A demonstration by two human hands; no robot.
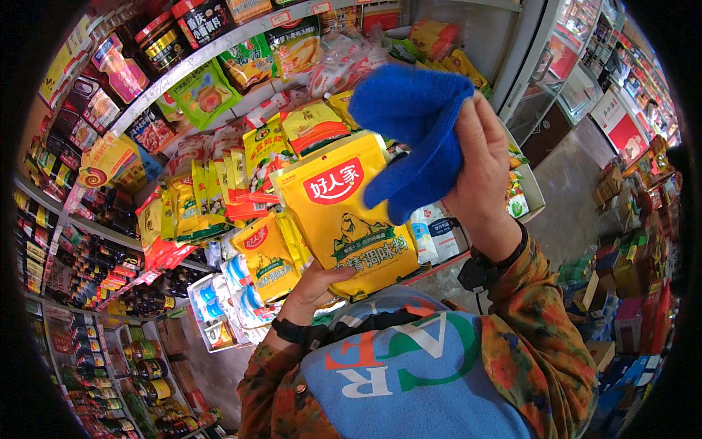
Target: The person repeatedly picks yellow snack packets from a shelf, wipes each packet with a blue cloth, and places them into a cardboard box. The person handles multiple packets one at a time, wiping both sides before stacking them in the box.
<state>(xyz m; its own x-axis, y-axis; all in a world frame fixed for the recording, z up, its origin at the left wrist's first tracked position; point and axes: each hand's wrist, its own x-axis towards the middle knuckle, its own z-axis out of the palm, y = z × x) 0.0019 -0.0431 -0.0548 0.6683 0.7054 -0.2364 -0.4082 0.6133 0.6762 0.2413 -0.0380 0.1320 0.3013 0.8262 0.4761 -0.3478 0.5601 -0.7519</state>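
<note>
My left hand (pixel 315 285) grips the lower left corner of a large yellow seasoning pouch (pixel 345 219), which is tilted and faces up. Raised over the pouch's right side, my right hand (pixel 482 148) pinches a blue knitted cloth (pixel 422 137), possibly a glove; it hangs partly in front of the pouch. Just left of the held pouch lies a smaller yellow pouch (pixel 269 258) of similar look. Behind are more yellow and red seasoning packets (pixel 312 126) in a heap. Both wrists wear black bands.
A shelf edge (pixel 192 60) curves above the heap, with jars (pixel 162 41) and hanging green packets (pixel 205 96). Bottles fill shelves at the left. White-and-blue bags (pixel 439 233) lie right of the pouch. A glass door (pixel 543 66), cartons (pixel 620 263) and distant people are at the right.
</note>
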